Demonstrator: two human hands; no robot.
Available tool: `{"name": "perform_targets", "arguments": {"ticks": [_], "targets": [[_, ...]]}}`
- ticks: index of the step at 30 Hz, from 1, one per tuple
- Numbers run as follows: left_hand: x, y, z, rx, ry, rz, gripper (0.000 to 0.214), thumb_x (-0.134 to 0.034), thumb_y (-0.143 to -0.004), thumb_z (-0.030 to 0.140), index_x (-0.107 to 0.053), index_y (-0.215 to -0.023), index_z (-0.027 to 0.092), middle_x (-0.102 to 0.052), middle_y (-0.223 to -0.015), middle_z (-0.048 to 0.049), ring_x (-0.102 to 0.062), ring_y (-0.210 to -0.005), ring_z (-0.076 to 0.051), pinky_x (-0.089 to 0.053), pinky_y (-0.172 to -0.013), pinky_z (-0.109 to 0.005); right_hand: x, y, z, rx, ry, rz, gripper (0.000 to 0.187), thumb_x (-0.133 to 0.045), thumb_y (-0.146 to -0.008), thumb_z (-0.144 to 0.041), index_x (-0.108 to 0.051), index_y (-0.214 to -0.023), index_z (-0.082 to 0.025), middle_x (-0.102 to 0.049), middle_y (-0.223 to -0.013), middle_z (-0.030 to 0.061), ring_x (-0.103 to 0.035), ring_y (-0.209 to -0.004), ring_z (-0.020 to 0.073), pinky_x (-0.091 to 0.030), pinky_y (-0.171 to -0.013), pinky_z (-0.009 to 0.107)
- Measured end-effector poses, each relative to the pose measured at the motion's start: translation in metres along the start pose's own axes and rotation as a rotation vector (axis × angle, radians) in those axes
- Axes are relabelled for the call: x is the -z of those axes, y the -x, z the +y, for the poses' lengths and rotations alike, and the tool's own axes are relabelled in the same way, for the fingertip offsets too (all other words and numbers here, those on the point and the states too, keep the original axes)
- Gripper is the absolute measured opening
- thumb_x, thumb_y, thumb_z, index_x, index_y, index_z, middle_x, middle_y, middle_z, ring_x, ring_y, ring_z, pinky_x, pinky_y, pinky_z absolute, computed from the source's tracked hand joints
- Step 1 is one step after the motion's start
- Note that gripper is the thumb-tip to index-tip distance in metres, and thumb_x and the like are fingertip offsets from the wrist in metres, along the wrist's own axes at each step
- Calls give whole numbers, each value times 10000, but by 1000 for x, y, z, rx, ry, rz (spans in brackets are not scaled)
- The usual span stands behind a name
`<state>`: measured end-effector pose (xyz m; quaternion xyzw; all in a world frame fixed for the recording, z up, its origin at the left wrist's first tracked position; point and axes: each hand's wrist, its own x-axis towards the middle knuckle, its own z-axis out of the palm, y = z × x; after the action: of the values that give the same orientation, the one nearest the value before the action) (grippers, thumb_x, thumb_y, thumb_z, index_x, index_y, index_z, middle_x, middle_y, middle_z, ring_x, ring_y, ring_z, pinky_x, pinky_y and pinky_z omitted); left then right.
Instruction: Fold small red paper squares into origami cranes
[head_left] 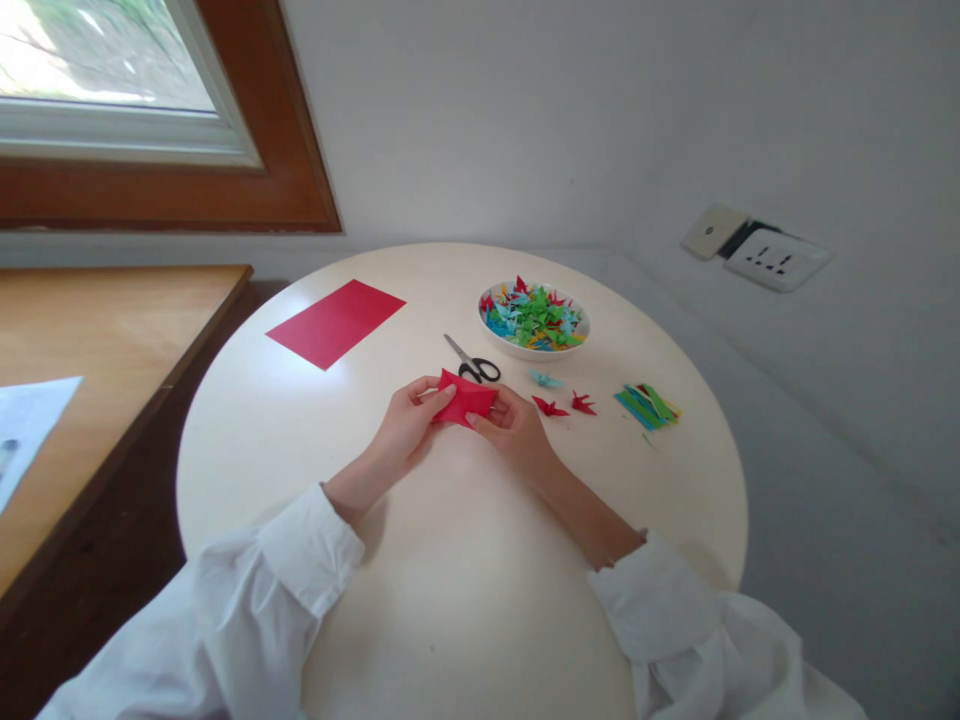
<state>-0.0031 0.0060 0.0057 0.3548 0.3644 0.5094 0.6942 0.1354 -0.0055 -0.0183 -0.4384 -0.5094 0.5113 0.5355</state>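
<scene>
A folded piece of red paper (466,398) is held just above the round white table (450,580) between both my hands. My left hand (409,418) pinches its left end with thumb and fingers closed. On its right end my right hand (516,425) grips the same way. Black-handled scissors (471,362) lie just beyond the paper. A flat red sheet (335,321) lies at the far left of the table.
A white bowl (535,322) full of small coloured paper cranes stands at the back. Two red cranes (564,405), a light blue one (545,379) and coloured paper strips (646,405) lie to the right. A wooden desk (90,370) adjoins on the left.
</scene>
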Motion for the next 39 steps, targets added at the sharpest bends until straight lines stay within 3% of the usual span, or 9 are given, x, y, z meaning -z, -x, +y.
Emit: {"name": "perform_targets", "arguments": {"ticks": [4, 11, 16, 19, 24, 29, 33, 39], "targets": [[2, -2, 1, 46, 52, -6, 182, -715, -630, 235, -598, -700, 114, -600, -655, -14, -553, -605, -95, -436, -624, -227, 2, -1, -1, -11, -44, -17, 278, -671, -615, -233, -601, -879, -180, -695, -894, 40, -644, -852, 182, -492, -825, 346], [2, -3, 1, 79, 77, -8, 130, -677, -659, 214, -597, -647, 113, -584, -623, -11, -538, -584, -84, -424, -608, -212, 5, -1, -4, -17, -7, 39, 305, -663, -642, -285, -638, -931, -189, -707, -921, 57, -649, -834, 190, -510, -729, 327], [1, -4, 3, -39, -78, 54, 232, -699, -652, 319, -644, -701, 99, -634, -711, -50, -560, -656, -114, -437, -682, -248, 8, -1, -4, 165, 170, 136, 289, -602, -702, -256, -637, -981, -192, -684, -990, 65, -626, -900, 200, -504, -760, 330], [2, -4, 3, -4, -117, 68, 292, -713, -633, 380, -644, -659, 98, -622, -686, -44, -533, -594, -94, -431, -627, -235, 11, -1, -4, 247, 302, 186, 298, -572, -735, -246, -625, -1023, -188, -660, -1044, 81, -612, -922, 205, -498, -773, 339], [3, -3, 2, 50, -89, 6, 314, -717, -636, 387, -650, -717, 92, -599, -651, -37, -547, -599, -99, -451, -629, -241, 10, 3, -4, 334, 484, 146, 305, -548, -752, -220, -621, -1048, -217, -663, -1035, 61, -600, -884, 194, -488, -763, 341], [4, -3, 3, 67, -64, 4, 215, -717, -631, 286, -646, -695, 93, -632, -677, -52, -570, -604, -102, -474, -666, -255, 8, 6, -6, 377, 574, 117, 275, -564, -733, -215, -641, -996, -237, -680, -936, 53, -586, -783, 186, -480, -710, 342], [3, -2, 4, 46, -104, -10, 177, -718, -609, 225, -669, -717, 93, -653, -709, -61, -589, -647, -114, -461, -670, -241, 8, 5, -7, 357, 528, 117, 256, -567, -723, -221, -650, -965, -230, -686, -902, 48, -587, -766, 182, -478, -688, 331], [4, -2, 2, 30, -225, 17, 188, -728, -604, 287, -669, -637, 112, -613, -613, -29, -511, -536, -74, -387, -536, -198, 6, 1, -7, 195, 282, 97, 206, -594, -705, -256, -655, -892, -194, -689, -883, 43, -608, -766, 175, -491, -690, 314]]}}
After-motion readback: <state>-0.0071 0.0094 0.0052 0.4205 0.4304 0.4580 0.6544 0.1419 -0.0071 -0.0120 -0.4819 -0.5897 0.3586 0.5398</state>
